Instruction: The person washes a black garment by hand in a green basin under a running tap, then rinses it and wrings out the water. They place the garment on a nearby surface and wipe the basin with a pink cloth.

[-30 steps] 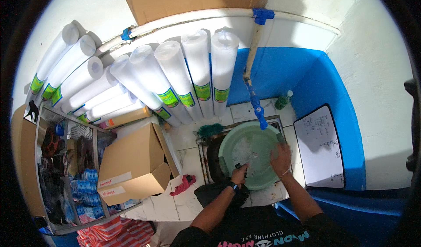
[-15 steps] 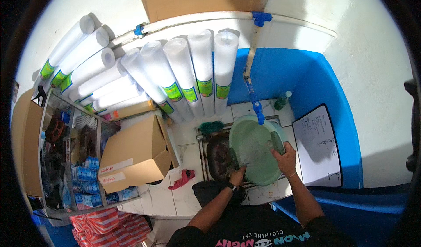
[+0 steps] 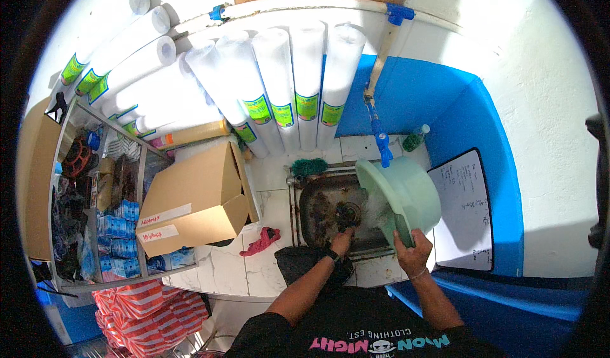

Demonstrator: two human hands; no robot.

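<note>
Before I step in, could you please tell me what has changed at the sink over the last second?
The pale green basin has shifted right and tipped steeply, its mouth now facing left over the metal sink. The right hand has taken hold of its rim; the left hand has come off the basin and is down near the drain. The blue faucet and cardboard box stayed put.
</note>
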